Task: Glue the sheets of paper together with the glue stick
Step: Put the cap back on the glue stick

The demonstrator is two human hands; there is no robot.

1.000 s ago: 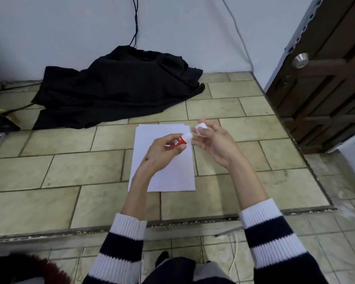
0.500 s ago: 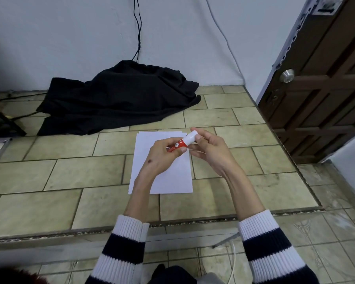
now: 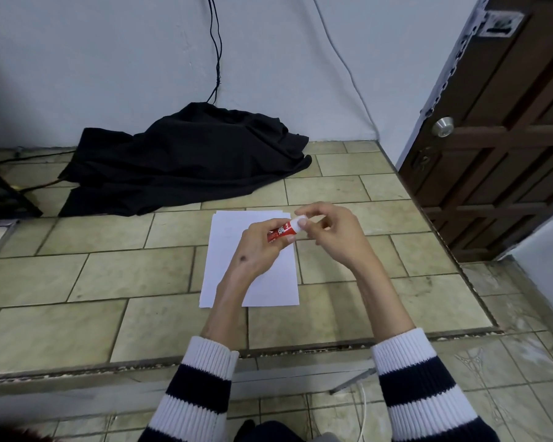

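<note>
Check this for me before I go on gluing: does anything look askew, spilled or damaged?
Only slightly: the sheets of paper are not squared, with an under-sheet's edge peeking out at the far edge and near-left corner. No glue spill or tears show. The left hand holds the glue stick; the right hand pinches its white cap end.

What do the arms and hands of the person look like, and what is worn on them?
Both hands, the left hand and the right hand, are bare: no gloves, rings or watch show. The left hand has a small dark mark on its back. Each forearm is uncovered up to a ribbed knit sleeve, left sleeve and right sleeve, with broad white and dark navy stripes.
</note>
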